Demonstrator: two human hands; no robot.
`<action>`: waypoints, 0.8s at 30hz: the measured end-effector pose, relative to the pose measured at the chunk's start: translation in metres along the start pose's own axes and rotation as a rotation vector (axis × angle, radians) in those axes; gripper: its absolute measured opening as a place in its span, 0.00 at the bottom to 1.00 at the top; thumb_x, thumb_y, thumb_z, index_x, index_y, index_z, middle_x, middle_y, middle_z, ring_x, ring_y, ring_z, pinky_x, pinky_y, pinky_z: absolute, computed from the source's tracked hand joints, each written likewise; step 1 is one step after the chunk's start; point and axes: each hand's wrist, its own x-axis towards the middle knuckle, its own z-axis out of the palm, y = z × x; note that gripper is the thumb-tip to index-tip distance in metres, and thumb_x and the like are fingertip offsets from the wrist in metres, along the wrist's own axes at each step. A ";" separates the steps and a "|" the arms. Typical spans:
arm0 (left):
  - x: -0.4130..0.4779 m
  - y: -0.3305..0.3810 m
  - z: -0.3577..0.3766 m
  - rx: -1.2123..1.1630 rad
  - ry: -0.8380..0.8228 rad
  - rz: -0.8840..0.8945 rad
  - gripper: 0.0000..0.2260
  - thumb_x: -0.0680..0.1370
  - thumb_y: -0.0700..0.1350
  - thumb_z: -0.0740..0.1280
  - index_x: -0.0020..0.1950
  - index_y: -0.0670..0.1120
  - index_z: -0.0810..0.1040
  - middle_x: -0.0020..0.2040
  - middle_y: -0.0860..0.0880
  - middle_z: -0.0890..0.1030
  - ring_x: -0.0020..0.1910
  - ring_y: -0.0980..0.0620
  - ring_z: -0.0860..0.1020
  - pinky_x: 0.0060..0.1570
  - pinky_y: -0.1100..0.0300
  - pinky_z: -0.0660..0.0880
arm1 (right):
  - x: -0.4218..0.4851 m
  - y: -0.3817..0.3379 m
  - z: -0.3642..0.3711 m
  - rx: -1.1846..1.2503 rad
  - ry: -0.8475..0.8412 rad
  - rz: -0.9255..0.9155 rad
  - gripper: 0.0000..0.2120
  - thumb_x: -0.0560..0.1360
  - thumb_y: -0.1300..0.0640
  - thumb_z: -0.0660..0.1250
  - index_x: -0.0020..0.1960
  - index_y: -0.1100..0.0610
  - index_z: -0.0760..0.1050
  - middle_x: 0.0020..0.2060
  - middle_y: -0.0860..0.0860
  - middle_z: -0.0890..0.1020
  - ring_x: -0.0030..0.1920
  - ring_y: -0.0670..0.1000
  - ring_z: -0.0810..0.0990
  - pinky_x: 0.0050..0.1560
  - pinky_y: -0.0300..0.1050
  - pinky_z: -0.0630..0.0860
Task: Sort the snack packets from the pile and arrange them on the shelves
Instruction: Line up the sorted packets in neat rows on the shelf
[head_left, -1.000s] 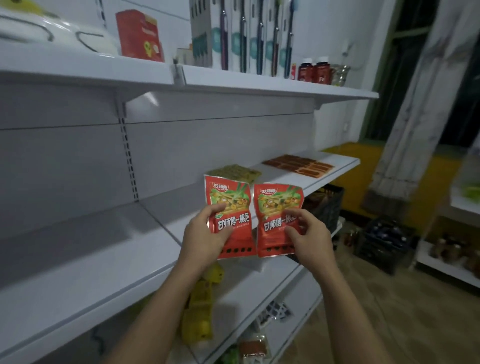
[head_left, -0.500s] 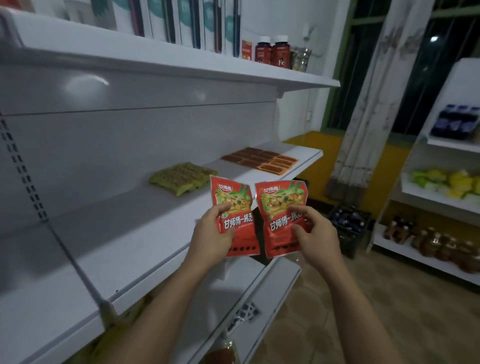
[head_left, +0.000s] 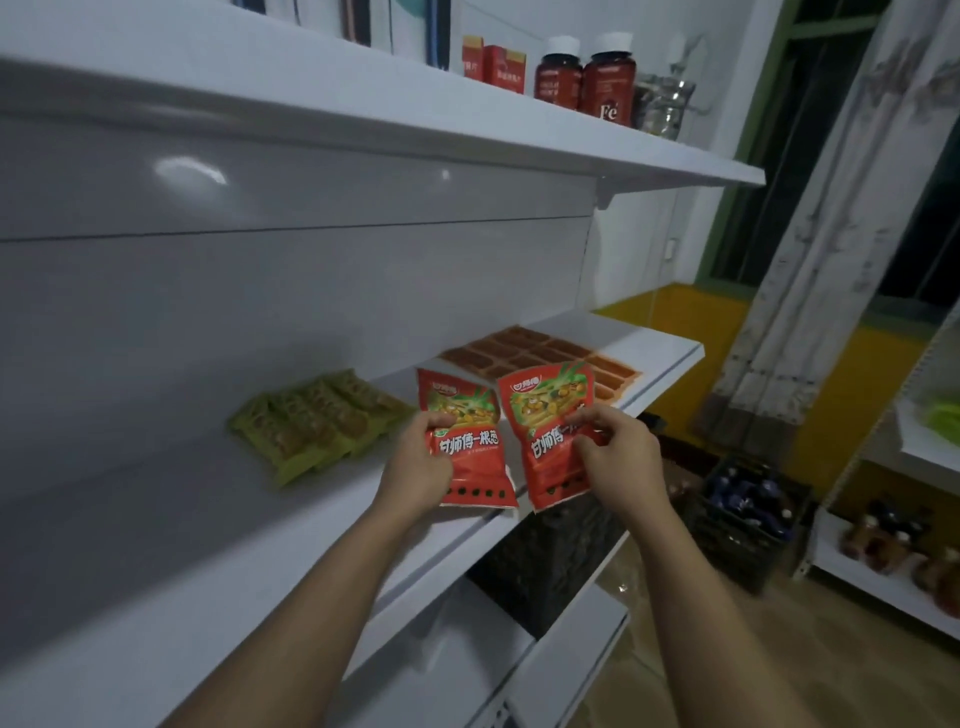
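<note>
- Two items under handling: a glossy red snack packet with a green-and-yellow food picture and white lettering, the left packet (head_left: 475, 457), and its twin, the right packet (head_left: 545, 441).
- Position: both packets are held up side by side over the front edge of the white metal middle shelf (head_left: 156, 571). Neither lies on it. Their inner edges are just beside each other; I cannot tell whether they touch.
- Left hand (head_left: 415, 467): grips the left packet by its left edge, thumb curled onto the front face, other fingers hidden behind the packet.
- Right hand (head_left: 621, 457): pinches the right packet at its right edge, curled fingertips on the front face. This packet tilts slightly, and its lower corner hangs past the shelf edge.
- Same shelf, left of the left packet: a row of olive-green packets (head_left: 317, 421) lying flat and overlapping, near the grey back panel.
- Same shelf, farther along: a flat block of brown-orange packets (head_left: 540, 353), its near part hidden behind the held packets.
- White top shelf (head_left: 363, 104): two dark red bottles with white caps (head_left: 608, 78), with small red boxes (head_left: 493, 65) just beside them.
- Under the middle shelf: a black mesh crate (head_left: 550, 561).
- On the floor to the right: a dark crate of bottles (head_left: 748, 499), a pale curtain (head_left: 831, 208) and a yellow wall band (head_left: 675, 338).
</note>
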 end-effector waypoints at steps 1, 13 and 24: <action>0.009 0.000 0.006 -0.003 0.008 -0.009 0.19 0.78 0.28 0.60 0.64 0.46 0.73 0.54 0.45 0.79 0.43 0.51 0.81 0.30 0.63 0.76 | 0.011 0.004 0.003 0.000 -0.007 0.001 0.09 0.79 0.60 0.65 0.50 0.46 0.79 0.49 0.44 0.77 0.45 0.47 0.82 0.40 0.50 0.84; 0.132 -0.002 0.059 -0.257 0.327 -0.121 0.19 0.75 0.27 0.54 0.55 0.44 0.77 0.49 0.38 0.83 0.44 0.39 0.84 0.45 0.39 0.82 | 0.172 0.014 0.066 -0.082 -0.294 -0.228 0.13 0.78 0.64 0.62 0.58 0.54 0.80 0.50 0.49 0.82 0.40 0.46 0.79 0.32 0.28 0.68; 0.187 -0.019 0.065 0.733 0.585 -0.272 0.19 0.81 0.38 0.58 0.72 0.41 0.66 0.74 0.36 0.65 0.73 0.37 0.62 0.68 0.50 0.65 | 0.235 0.003 0.162 -0.445 -0.657 -0.464 0.16 0.82 0.53 0.56 0.67 0.58 0.71 0.62 0.57 0.78 0.62 0.58 0.76 0.58 0.47 0.72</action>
